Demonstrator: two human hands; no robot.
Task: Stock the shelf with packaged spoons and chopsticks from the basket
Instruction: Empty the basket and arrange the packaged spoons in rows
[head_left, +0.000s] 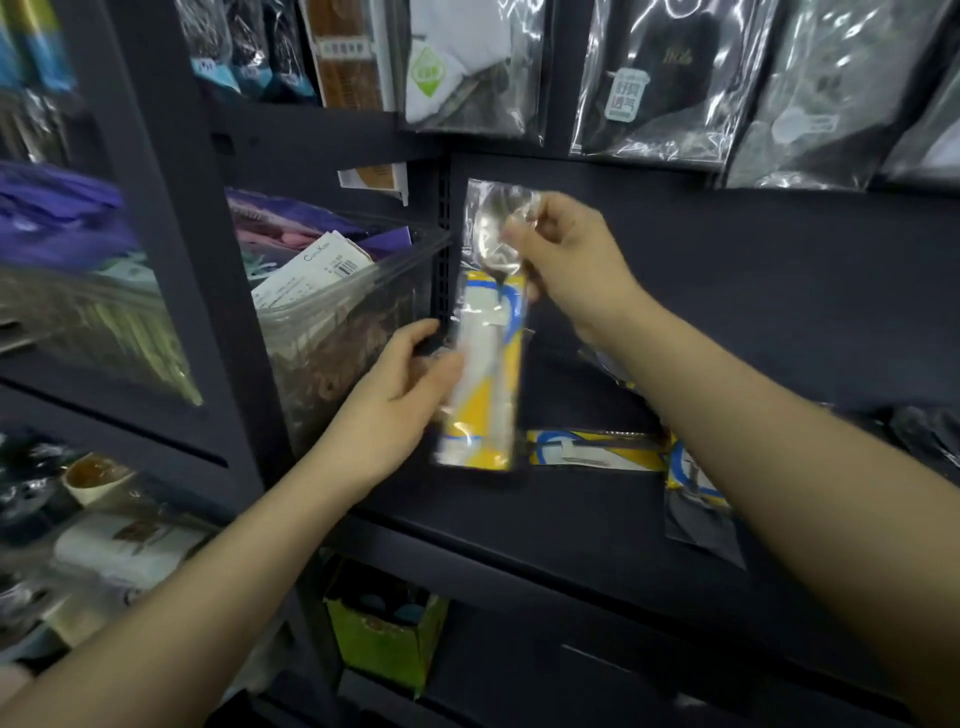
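A packaged spoon (488, 353) in a clear sleeve with a yellow, white and blue card stands upright in front of the dark shelf (571, 519). My right hand (566, 260) pinches the top of the sleeve by the spoon's bowl. My left hand (395, 405) grips its lower left side. Another packaged spoon (597, 451) lies flat on the shelf behind it. A third pack (693, 483) lies further right, partly hidden by my right forearm. No basket shows.
A clear plastic bin (353, 322) of packaged goods stands left of the shelf bay. Bagged clothing (665, 78) hangs above. A green box (384, 639) sits on the level below. Cups and rolls fill the lower left shelves (104, 519).
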